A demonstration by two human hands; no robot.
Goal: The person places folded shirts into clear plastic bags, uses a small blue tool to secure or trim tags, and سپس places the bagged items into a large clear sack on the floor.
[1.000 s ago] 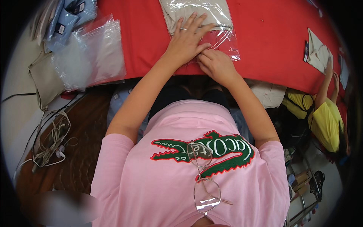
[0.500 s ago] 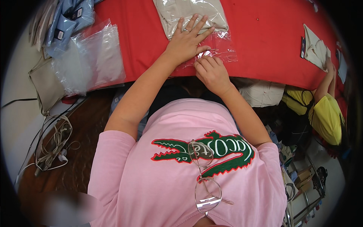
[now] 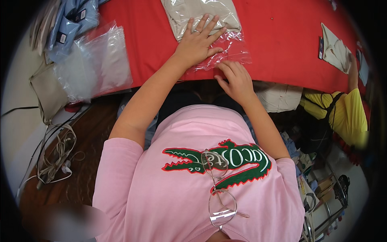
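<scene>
A folded beige garment (image 3: 203, 11) lies in a clear plastic bag (image 3: 237, 50) on the red-covered table (image 3: 278, 44). The bag's loose end spreads toward me. Spread flat over the near part of this package is my left hand (image 3: 196, 45), with a ring on one finger. My right hand (image 3: 238, 82) hovers at the bag's near edge, its thumb apart from its curved fingers and nothing seen between them. Whether its fingertips still touch the plastic, I cannot tell.
Flat clear bags (image 3: 94, 64) lie at the table's left end, beside blue packaged garments (image 3: 76, 24). At right, a person in yellow (image 3: 348, 115) reaches to a folded beige garment (image 3: 335, 50). Tangled cords (image 3: 60, 151) hang lower left. Pale cloth (image 3: 280, 97) sits below the table edge.
My right hand has drawn back from the bag's loose end, slightly right and toward me, and its pinched fingers have opened. My left hand stays flat. The person in yellow has shifted.
</scene>
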